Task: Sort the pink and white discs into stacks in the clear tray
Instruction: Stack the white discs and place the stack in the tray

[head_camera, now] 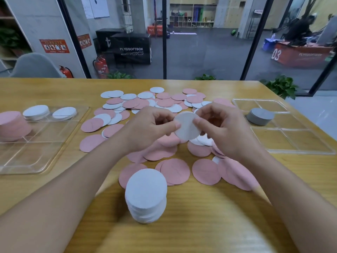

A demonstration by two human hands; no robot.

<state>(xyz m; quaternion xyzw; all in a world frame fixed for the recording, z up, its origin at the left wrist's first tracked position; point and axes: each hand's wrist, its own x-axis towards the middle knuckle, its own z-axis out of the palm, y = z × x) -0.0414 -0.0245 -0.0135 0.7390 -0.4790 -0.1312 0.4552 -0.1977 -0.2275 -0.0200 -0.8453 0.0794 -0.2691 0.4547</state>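
Both hands hold one white disc (186, 127) above the middle of the table. My left hand (151, 127) pinches its left edge and my right hand (224, 126) pinches its right edge. Loose pink and white discs (160, 102) lie scattered over the table under and beyond the hands. A tall stack of white discs (145, 194) stands on the table close to me. The clear tray (43, 152) at the left holds a pink stack (12, 125) and two white stacks (37, 112).
A second clear tray (291, 141) at the right holds a grey stack of discs (260, 115). The wooden table (200, 225) ends at a glass wall at the back. Potted plants stand behind the far edge.
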